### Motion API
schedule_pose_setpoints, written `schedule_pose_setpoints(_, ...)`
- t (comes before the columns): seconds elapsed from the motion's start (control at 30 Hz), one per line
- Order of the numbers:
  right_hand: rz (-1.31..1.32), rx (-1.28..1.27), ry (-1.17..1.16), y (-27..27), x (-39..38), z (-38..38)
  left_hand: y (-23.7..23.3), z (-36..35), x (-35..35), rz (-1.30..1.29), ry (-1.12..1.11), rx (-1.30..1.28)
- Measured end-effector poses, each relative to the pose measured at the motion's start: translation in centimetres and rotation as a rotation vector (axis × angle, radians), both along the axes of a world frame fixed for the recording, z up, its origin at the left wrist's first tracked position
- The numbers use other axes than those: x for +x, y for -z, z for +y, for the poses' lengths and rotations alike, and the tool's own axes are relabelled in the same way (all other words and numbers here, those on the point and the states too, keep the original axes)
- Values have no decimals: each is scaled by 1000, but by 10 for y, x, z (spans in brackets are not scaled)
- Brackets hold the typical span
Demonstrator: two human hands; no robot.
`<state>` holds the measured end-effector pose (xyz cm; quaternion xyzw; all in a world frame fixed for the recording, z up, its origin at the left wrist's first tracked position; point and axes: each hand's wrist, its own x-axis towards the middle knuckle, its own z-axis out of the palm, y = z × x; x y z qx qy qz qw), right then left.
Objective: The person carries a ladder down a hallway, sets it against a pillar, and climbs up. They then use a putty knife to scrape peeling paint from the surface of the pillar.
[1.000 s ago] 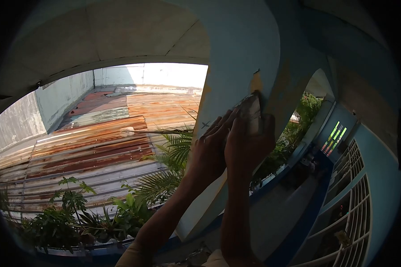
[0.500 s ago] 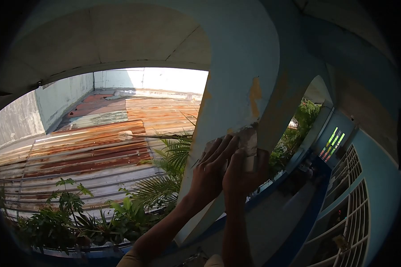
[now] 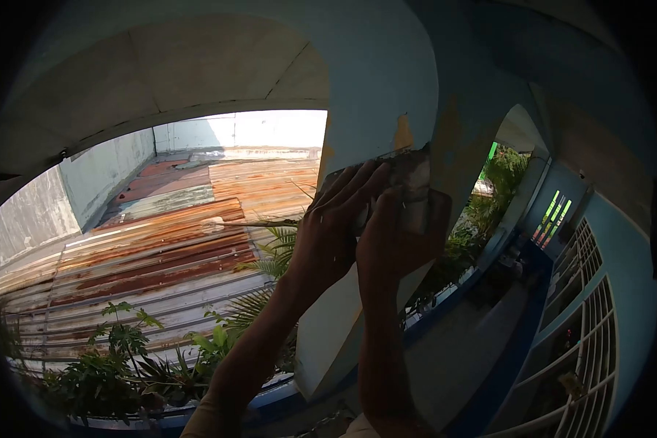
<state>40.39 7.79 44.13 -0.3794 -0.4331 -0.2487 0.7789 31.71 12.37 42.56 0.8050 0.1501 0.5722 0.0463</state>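
A wide, flat scraper-like tool (image 3: pixel 415 175) lies against the face of a pale blue pillar (image 3: pixel 378 80). My right hand (image 3: pixel 398 237) is wrapped round its handle part, with the thumb pointing up. My left hand (image 3: pixel 336 212) presses on the tool's left part, its fingers stretched out together over the blade. Just above the tool's upper edge, a yellowish bare patch (image 3: pixel 403 133) shows in the paint. The handle itself is mostly hidden by my right hand.
Beyond the arch on the left is a rusty corrugated roof (image 3: pixel 160 255), with green plants (image 3: pixel 102 372) along the ledge below. On the right, a corridor floor (image 3: pixel 452 358) runs beside a wall with white window bars (image 3: pixel 591 350).
Both hands and the tool have moved up the pillar, closer to the yellowish patch, covering its lower part. The view has shifted slightly.
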Motion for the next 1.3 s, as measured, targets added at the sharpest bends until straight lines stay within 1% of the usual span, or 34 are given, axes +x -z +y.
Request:
schedule_pose_setpoints(0.07, 67, -24, -81, 5, -4, -5, 13, -10, -1, 25, -6, -1)
schedule_pose_setpoints(0.1, 20, 29, -30, 17, -4, -6, 20, -14, -1, 36, -21, -7)
schedule_pose_setpoints(0.13, 16, 37, -30, 23, -2, -4, 25, -15, 2, 32, -21, 1)
schedule_pose_setpoints(0.2, 4, 55, -28, 26, -1, -4, 32, -15, 8, 0, -35, -63)
schedule_pose_setpoints(0.23, 1, 52, -29, 20, 1, -2, 26, -5, 9, 2, -51, 8)
schedule_pose_setpoints(0.27, 19, 10, -54, 1, 0, 1, 11, -2, 8, 5, -51, 7)
schedule_pose_setpoints(0.33, 44, -28, -82, -11, -3, 3, -16, -4, 3, -45, 48, -122)
schedule_pose_setpoints(0.37, 60, -31, -69, -13, -6, 4, -14, -2, 3, -40, 45, -114)
schedule_pose_setpoints(0.4, 74, -31, -58, -16, -8, 5, -5, 1, 3, -9, -8, -40)
schedule_pose_setpoints(0.47, 70, 11, -93, 4, -7, -1, 14, 0, 5, 39, -117, 102)
schedule_pose_setpoints(0.5, 74, 43, -122, 12, -6, -4, 22, -6, 7, -25, -31, -20)
schedule_pose_setpoints(0.53, 74, 49, -124, 12, -3, 0, 22, -2, 9, -24, -33, -15)
schedule_pose_setpoints(0.6, 36, 3, -127, -5, 1, 5, 3, 1, 10, -80, 36, -19)
schedule_pose_setpoints(0.63, -29, 33, -37, -21, -1, 6, -11, 2, 8, -108, 80, -3)
schedule_pose_setpoints(0.67, -23, 33, -36, -23, -3, 8, -24, 0, 3, -92, 124, -115)
schedule_pose_setpoints(0.73, 7, 22, -30, -26, -7, 11, -23, 6, 2, -84, 123, -65)
schedule_pose_setpoints(0.77, 30, -4, -94, -20, -5, 3, -14, 2, 6, -88, 85, -62)
schedule_pose_setpoints(0.8, 22, -3, -96, -14, -2, 1, -2, -3, 12, -101, 46, -60)
schedule_pose_setpoints(0.83, -9, 34, -77, -5, 2, 0, 10, -1, 13, -43, -15, 26)
schedule_pose_setpoints(0.87, -31, 71, -56, -2, 2, -2, 8, -3, 14, -42, -15, 24)
schedule_pose_setpoints(0.9, -14, 40, -104, -6, 3, -2, 2, -3, 17, -94, 28, 6)
schedule_pose_setpoints(0.93, -20, 35, -107, -15, 3, 1, -5, -3, 18, -152, 70, -20)
schedule_pose_setpoints(0.97, -55, 10, -59, -26, 4, 4, -16, -1, 16, -154, 116, -47)
schedule_pose_setpoints(1.0, -88, -9, -10, -33, 4, 6, -15, -1, 16, -154, 115, -54)
schedule_pose_setpoints(1.07, -70, -21, 9, -30, 2, 5, -20, 2, 15, -153, 106, -33)
schedule_pose_setpoints(1.1, -76, 23, 3, -21, 6, 3, -8, -1, 20, -141, 52, -109)
schedule_pose_setpoints(1.13, -92, 66, -3, -18, 10, 2, -4, -5, 21, -147, 49, -105)
schedule_pose_setpoints(1.2, -109, 79, -44, -17, 14, 2, 3, -9, 25, -145, 6, -11)
schedule_pose_setpoints(1.27, -124, 87, -87, -23, 14, 4, -7, -2, 24, -186, 28, -22)
schedule_pose_setpoints(1.3, -125, 28, -73, -32, 11, 7, -14, 1, 17, -129, 89, -187)
